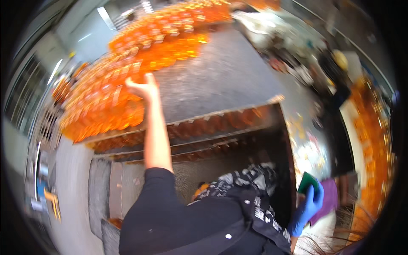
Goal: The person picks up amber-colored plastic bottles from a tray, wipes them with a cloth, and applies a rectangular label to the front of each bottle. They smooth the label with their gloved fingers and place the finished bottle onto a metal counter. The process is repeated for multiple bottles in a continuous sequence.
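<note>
The left hand (144, 88) is at the edge of the many orange containers (102, 104), with its grip open and its fingers apart; blur hides if it touches them. The containers stand in rows on the left part of the grey counter (212, 72). The blue-gloved right hand (307, 208) grips a green pad (304, 182).

No text, label, number or sign is legible here.
</note>
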Demonstrator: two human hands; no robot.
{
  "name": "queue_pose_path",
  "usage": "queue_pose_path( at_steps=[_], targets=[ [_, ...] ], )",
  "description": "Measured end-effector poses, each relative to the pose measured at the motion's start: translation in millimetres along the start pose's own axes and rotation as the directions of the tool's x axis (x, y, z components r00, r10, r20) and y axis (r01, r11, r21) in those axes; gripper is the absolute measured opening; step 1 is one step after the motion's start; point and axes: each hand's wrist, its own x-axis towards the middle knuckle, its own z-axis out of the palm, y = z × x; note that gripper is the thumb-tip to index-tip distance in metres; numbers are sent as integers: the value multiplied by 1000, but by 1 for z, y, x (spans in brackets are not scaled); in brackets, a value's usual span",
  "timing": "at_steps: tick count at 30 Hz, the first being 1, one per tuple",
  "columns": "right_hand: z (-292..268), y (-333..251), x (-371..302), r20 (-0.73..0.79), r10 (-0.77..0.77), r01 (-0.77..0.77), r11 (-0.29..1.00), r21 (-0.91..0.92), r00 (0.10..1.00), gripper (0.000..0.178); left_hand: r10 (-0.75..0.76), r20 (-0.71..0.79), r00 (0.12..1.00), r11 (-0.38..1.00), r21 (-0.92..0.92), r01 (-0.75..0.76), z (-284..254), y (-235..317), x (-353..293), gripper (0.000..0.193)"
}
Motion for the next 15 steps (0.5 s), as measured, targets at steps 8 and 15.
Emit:
queue_pose_path(
  at_steps=[8,15],
  targets=[
    [-29,-12,-8,80,310,-319,898,303,947,19,-550,404,731,805,21,594,-67,43,-25,44],
    [-81,16,-39,64,556,-378,470,798,828,46,303,942,142,285,-232,930,-38,193,-133,57]
  ],
)
